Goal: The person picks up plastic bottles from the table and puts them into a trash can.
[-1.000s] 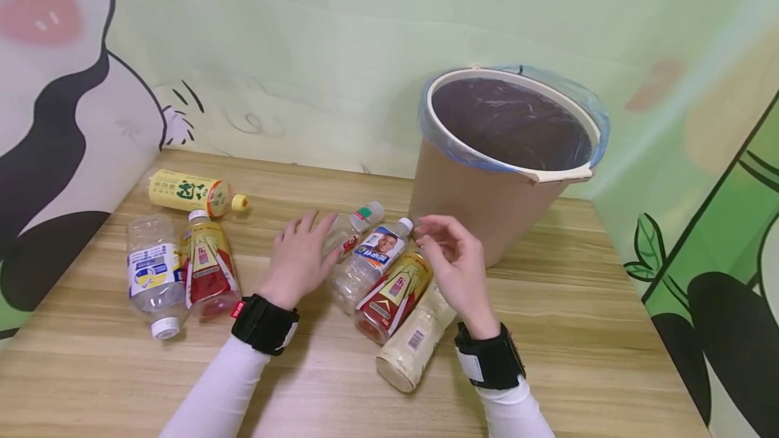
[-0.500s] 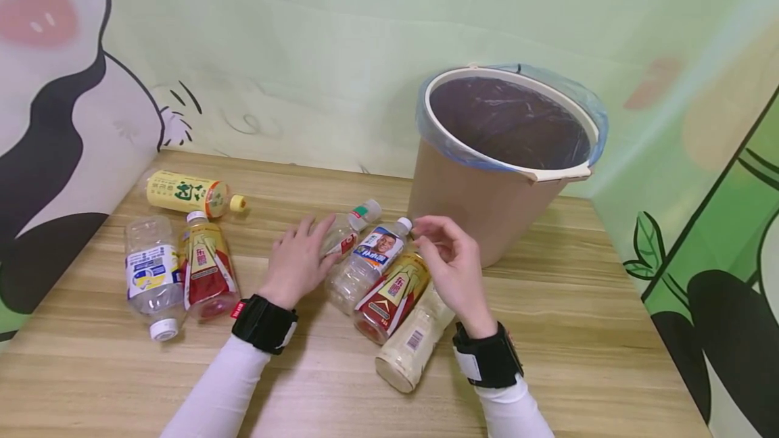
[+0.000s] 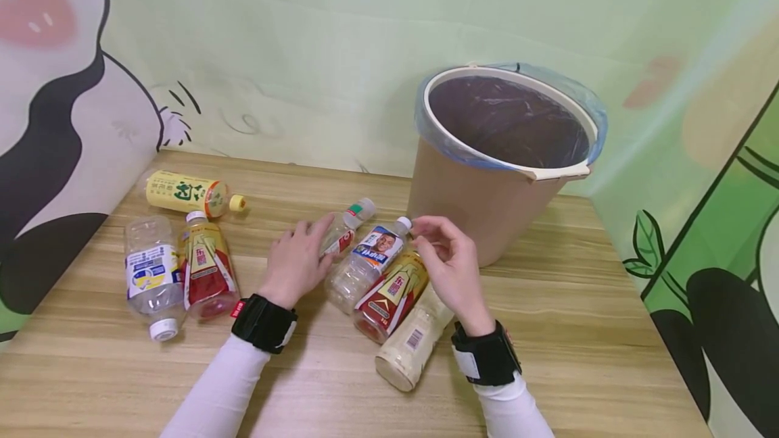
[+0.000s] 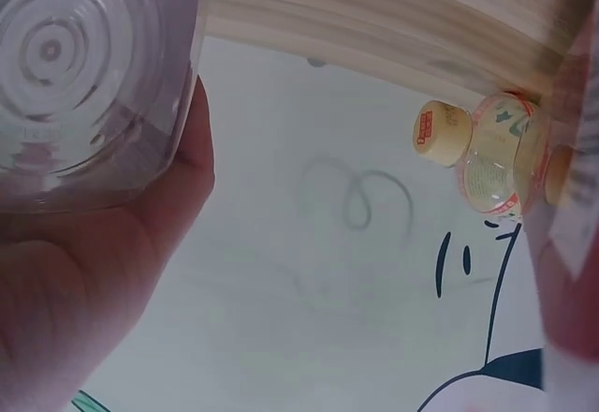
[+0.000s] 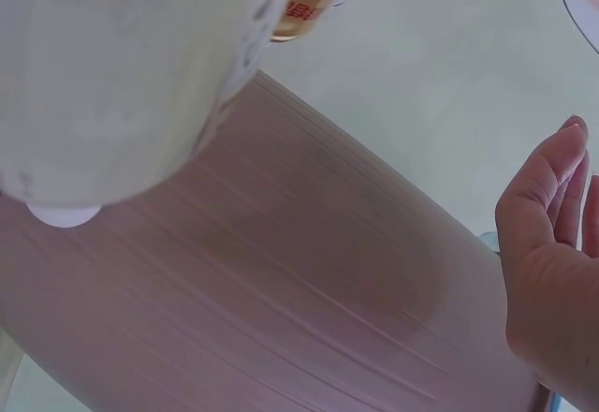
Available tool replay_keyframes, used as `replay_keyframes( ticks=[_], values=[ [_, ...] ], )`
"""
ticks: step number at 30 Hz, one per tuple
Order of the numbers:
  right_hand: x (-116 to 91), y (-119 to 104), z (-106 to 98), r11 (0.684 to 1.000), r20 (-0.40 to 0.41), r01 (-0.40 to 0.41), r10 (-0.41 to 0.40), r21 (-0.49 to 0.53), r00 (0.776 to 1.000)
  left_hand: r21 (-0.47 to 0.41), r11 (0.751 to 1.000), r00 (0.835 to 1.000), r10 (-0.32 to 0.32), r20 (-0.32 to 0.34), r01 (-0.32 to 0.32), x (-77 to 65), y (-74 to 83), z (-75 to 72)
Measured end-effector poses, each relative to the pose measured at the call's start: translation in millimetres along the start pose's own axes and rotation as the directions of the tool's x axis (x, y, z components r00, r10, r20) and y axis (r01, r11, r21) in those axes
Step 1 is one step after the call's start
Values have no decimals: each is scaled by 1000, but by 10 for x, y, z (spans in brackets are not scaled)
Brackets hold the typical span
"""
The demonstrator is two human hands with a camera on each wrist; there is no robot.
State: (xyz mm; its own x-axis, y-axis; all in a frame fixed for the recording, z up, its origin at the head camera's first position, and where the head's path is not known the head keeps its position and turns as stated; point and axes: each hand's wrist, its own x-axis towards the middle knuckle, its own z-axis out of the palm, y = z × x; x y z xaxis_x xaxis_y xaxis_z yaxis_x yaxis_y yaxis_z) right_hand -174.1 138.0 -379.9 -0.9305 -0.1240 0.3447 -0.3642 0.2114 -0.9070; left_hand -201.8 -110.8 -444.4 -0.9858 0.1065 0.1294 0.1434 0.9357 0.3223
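My left hand (image 3: 291, 263) grips a clear bottle (image 3: 343, 240) with a red-and-white label and a white cap, fingers over its far side and thumb on its near side. Beside it on the table lie a clear bottle (image 3: 358, 277) with a photo label, a red-and-gold labelled bottle (image 3: 391, 297) and a cream bottle (image 3: 414, 343). My right hand (image 3: 453, 265) hovers over their upper ends, its fingers loosely bent around nothing. In the right wrist view, the thumb and fingers (image 5: 546, 187) show no object between them. A clear bottle base fills the left wrist view's upper left corner.
A brown bin (image 3: 475, 208) with a blue liner (image 3: 593, 107) stands behind the right hand. At the left lie a yellow-labelled bottle (image 3: 182, 192), another red-and-gold bottle (image 3: 209, 269) and a clear bottle with a blue-and-white label (image 3: 152, 269). A printed backdrop (image 3: 292, 86) rises behind the table.
My left hand has closed around the clear bottle with the red-and-white label, which has shifted slightly left. My right hand has hardly moved.
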Motion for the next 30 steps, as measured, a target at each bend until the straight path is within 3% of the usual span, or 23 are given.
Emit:
replay_keyframes(
  ticks=[7,11,16,20,23,25,27,30],
  values=[
    [0,4,-3,1000,0,-4,4,-2,1000,19,1000,1000,-2,-19,3,-16,26,-98],
    [6,2,-9,1000,0,-2,2,-5,1000,-10,1000,997,-1,-74,0,-23,36,-173],
    [9,1,-5,1000,-1,-2,2,-2,1000,-104,994,988,13,-151,-29,-40,89,-302],
    [8,-9,7,1000,4,-1,1,3,1000,-241,967,976,28,-216,-81,-64,164,-393],
    [4,-10,10,1000,9,6,-6,-5,1000,-369,920,966,38,-255,-133,-86,243,-438],
    [2,-5,12,1000,17,12,-12,-16,1000,-462,871,964,48,-261,-169,-102,308,-460],
    [0,-8,16,999,30,19,-18,-31,999,-560,806,967,60,-246,-193,-118,375,-471],
    [-7,-11,31,998,60,30,-26,-57,998,-701,688,980,81,-183,-188,-144,477,-469]
  ],
)
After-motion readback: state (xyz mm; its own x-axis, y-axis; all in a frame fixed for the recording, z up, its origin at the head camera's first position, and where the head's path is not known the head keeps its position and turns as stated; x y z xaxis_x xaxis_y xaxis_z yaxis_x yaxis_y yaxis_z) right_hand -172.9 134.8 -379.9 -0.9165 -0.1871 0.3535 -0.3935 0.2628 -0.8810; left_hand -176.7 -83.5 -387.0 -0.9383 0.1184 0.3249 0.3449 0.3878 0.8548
